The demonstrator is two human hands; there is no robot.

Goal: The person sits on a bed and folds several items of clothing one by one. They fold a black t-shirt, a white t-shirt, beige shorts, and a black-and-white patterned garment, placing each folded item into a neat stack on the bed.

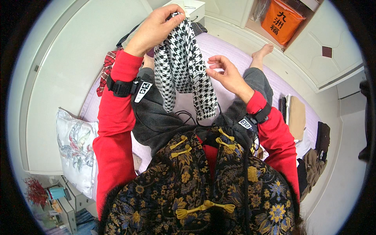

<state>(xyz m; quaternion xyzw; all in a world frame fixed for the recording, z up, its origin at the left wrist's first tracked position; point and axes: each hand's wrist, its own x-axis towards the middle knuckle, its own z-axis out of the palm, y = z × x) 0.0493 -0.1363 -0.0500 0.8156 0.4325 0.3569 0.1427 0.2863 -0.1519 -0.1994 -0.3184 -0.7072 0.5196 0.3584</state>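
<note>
A black-and-white houndstooth garment (182, 55) hangs in folds above the bed, between my legs. My left hand (160, 25) pinches it at the top, thumb against fingers, so its lower parts dangle freely. A round white emblem (200, 68) shows on the cloth's right side. Close to that emblem is my right hand (224, 72), fingers apart and holding nothing; whether a fingertip brushes the cloth I cannot tell.
I sit on a bed with a lilac sheet (235, 48). A red plaid cloth (109, 63) lies at left, above a floral pillow (77, 149). Folded clothes (295, 117) and brown garments (314, 167) lie at right. An orange bag (280, 23) sits in the wardrobe.
</note>
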